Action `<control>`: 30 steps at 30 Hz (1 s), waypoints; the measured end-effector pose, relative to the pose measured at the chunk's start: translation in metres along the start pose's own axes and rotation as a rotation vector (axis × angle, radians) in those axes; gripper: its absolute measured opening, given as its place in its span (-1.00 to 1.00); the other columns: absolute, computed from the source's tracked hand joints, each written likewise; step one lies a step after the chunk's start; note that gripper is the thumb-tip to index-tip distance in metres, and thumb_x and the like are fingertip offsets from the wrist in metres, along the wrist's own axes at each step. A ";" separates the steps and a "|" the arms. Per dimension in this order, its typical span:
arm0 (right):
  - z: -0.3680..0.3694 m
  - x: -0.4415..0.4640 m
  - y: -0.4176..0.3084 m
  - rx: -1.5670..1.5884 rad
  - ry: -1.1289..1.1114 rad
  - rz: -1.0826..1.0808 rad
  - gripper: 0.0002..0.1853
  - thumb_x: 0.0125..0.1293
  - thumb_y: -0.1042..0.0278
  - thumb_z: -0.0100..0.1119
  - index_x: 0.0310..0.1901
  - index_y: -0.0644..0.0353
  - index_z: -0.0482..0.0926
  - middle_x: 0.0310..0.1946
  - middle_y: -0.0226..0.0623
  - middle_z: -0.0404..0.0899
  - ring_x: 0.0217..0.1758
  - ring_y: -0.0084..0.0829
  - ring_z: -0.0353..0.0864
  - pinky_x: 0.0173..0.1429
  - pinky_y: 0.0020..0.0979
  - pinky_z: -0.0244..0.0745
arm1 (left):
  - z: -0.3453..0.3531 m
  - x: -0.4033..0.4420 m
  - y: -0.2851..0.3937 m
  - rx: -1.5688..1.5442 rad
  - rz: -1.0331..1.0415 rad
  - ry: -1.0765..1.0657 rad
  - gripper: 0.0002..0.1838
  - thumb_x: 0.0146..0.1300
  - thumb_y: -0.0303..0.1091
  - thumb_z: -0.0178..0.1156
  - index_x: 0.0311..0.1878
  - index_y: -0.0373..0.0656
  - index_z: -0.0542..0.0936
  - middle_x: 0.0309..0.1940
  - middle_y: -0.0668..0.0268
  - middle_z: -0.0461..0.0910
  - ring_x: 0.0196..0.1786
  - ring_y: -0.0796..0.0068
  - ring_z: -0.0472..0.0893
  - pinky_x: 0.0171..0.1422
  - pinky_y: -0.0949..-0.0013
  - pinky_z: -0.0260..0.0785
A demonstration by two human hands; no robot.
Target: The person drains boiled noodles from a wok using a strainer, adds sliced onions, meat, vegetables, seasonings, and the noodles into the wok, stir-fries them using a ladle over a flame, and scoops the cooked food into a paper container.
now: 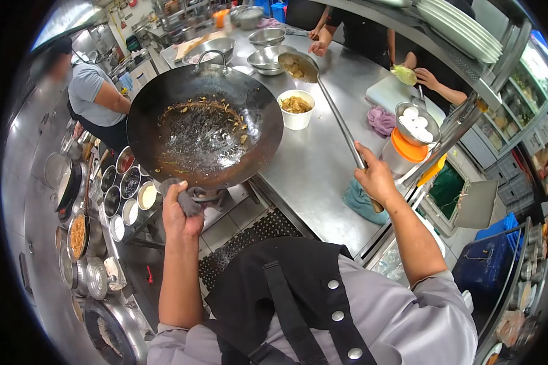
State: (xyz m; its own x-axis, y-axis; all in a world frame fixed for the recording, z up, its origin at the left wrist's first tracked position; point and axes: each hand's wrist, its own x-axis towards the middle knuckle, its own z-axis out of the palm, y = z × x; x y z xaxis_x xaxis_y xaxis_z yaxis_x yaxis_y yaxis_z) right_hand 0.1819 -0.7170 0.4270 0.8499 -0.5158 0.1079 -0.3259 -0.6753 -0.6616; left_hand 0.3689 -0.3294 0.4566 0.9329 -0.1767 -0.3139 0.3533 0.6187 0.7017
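My left hand (pixel 182 213) is closed around the wok's handle through a dark grey cloth (pixel 190 201). The black wok (pixel 204 131) is tilted toward me, its inside showing oily brown residue and scattered food bits. In my right hand (pixel 376 176) is the long handle of a ladle (pixel 298 66), whose bowl holds some brownish food above the steel table. Between wok and ladle handle, a white tub (pixel 296 118) filled with cooked food stands on the table (pixel 323 188). A teal cloth (pixel 366 202) lies below my right hand.
Steel bowls (pixel 266 58) stand at the back. On the right are a bowl of eggs (pixel 417 125), an orange-lidded container (pixel 408 146) and a purple cloth (pixel 381 121). One co-worker (pixel 100 91) stands left; others work across the table. Sauce pots (pixel 129 182) line the left.
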 end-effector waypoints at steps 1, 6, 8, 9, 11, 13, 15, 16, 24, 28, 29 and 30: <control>-0.006 0.001 -0.004 0.026 -0.002 0.016 -0.27 0.17 0.46 0.20 0.45 0.00 0.38 -0.36 0.12 0.68 -0.21 0.14 0.70 0.00 0.01 0.58 | 0.005 0.008 -0.002 -0.001 0.003 0.000 -0.70 0.19 -0.42 0.27 -0.01 -0.11 0.48 -0.19 0.24 0.58 -0.19 0.26 0.62 -0.17 0.21 0.52; -0.010 -0.001 0.018 -0.151 0.014 -0.115 -0.28 0.17 0.43 0.21 0.45 0.00 0.39 -0.38 0.11 0.67 -0.22 0.15 0.70 0.00 0.01 0.58 | 0.027 0.040 -0.016 -0.023 -0.009 -0.027 -0.66 0.15 -0.38 0.30 0.00 -0.07 0.49 -0.16 0.26 0.60 -0.16 0.26 0.61 -0.06 0.15 0.44; -0.014 -0.002 0.020 -0.165 -0.060 -0.089 -0.28 0.17 0.42 0.21 0.45 0.00 0.38 -0.37 0.11 0.67 -0.21 0.15 0.70 0.01 0.01 0.58 | 0.026 0.050 -0.024 0.009 0.013 -0.033 -0.62 0.14 -0.39 0.30 0.04 -0.05 0.50 -0.10 0.28 0.62 -0.13 0.27 0.62 -0.06 0.16 0.44; -0.015 -0.001 0.021 -0.160 -0.074 -0.076 -0.28 0.17 0.42 0.21 0.45 0.00 0.38 -0.37 0.12 0.68 -0.20 0.15 0.70 0.02 0.01 0.58 | 0.022 0.055 -0.025 0.008 0.012 -0.039 -0.62 0.14 -0.39 0.30 0.04 -0.05 0.50 -0.10 0.28 0.62 -0.13 0.27 0.62 -0.06 0.16 0.44; -0.018 0.002 0.021 -0.154 -0.085 -0.057 -0.28 0.17 0.41 0.22 0.45 0.01 0.37 -0.36 0.12 0.68 -0.19 0.15 0.70 0.03 0.01 0.58 | 0.022 0.057 -0.027 -0.014 -0.010 -0.063 -0.61 0.15 -0.39 0.30 0.06 -0.05 0.50 -0.11 0.28 0.62 -0.12 0.27 0.63 -0.05 0.16 0.45; -0.021 0.004 0.020 -0.084 -0.031 -0.044 -0.28 0.17 0.42 0.22 0.45 0.01 0.38 -0.35 0.12 0.68 -0.19 0.16 0.70 0.02 0.02 0.58 | 0.025 0.052 -0.027 -0.031 -0.031 -0.061 -0.62 0.15 -0.40 0.29 0.06 -0.06 0.50 -0.11 0.28 0.61 -0.12 0.27 0.64 -0.03 0.16 0.46; -0.014 0.005 0.028 -0.102 -0.022 -0.076 -0.28 0.17 0.43 0.22 0.44 0.01 0.38 -0.35 0.12 0.68 -0.20 0.16 0.70 0.01 0.03 0.57 | 0.030 0.048 -0.025 -0.052 -0.047 -0.055 -0.63 0.16 -0.41 0.28 0.06 -0.07 0.49 -0.11 0.28 0.61 -0.12 0.26 0.64 -0.02 0.16 0.48; -0.013 0.005 0.027 -0.119 -0.015 -0.107 -0.28 0.16 0.43 0.22 0.44 0.01 0.38 -0.35 0.11 0.68 -0.21 0.17 0.70 0.00 0.03 0.57 | 0.031 0.048 -0.024 -0.046 -0.041 -0.021 -0.64 0.17 -0.42 0.27 0.06 -0.09 0.49 -0.11 0.27 0.61 -0.13 0.26 0.64 -0.01 0.15 0.49; -0.014 0.002 0.030 -0.090 -0.027 -0.076 -0.34 0.15 0.45 0.24 0.38 0.05 0.48 -0.46 0.12 0.63 -0.33 0.09 0.70 -0.10 -0.09 0.58 | 0.027 0.046 -0.026 -0.057 -0.015 0.027 -0.70 0.17 -0.45 0.27 -0.03 -0.10 0.47 -0.16 0.26 0.60 -0.17 0.24 0.63 0.00 0.06 0.50; -0.013 -0.003 0.022 -0.062 -0.062 -0.034 -0.33 0.14 0.44 0.26 0.38 0.03 0.49 -0.43 0.12 0.64 -0.30 0.07 0.70 -0.08 -0.09 0.58 | 0.018 0.047 -0.023 -0.055 -0.009 0.015 -0.64 0.21 -0.44 0.24 0.08 -0.13 0.46 -0.07 0.22 0.60 -0.05 0.21 0.64 0.06 0.07 0.50; -0.007 -0.005 0.025 -0.097 -0.040 -0.061 -0.32 0.14 0.43 0.26 0.38 0.03 0.48 -0.43 0.12 0.64 -0.29 0.06 0.71 -0.08 -0.09 0.58 | 0.017 0.046 -0.024 -0.061 0.000 0.009 -0.63 0.21 -0.43 0.24 0.09 -0.12 0.47 -0.06 0.22 0.60 -0.04 0.20 0.63 0.07 0.08 0.48; -0.010 -0.001 0.031 -0.067 -0.050 -0.159 -0.31 0.14 0.43 0.27 0.40 0.04 0.47 -0.44 0.12 0.62 -0.31 0.04 0.70 -0.09 -0.13 0.58 | 0.015 0.043 -0.025 -0.066 0.009 0.005 -0.63 0.21 -0.42 0.24 0.09 -0.12 0.47 -0.04 0.22 0.60 -0.02 0.20 0.62 0.08 0.09 0.45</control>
State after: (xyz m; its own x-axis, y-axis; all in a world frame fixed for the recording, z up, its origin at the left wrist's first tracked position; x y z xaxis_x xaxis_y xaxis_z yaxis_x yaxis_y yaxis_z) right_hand 0.1665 -0.7429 0.4142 0.9119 -0.3740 0.1691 -0.2113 -0.7810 -0.5877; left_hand 0.4013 -0.3640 0.4346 0.9357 -0.1669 -0.3109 0.3390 0.6697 0.6607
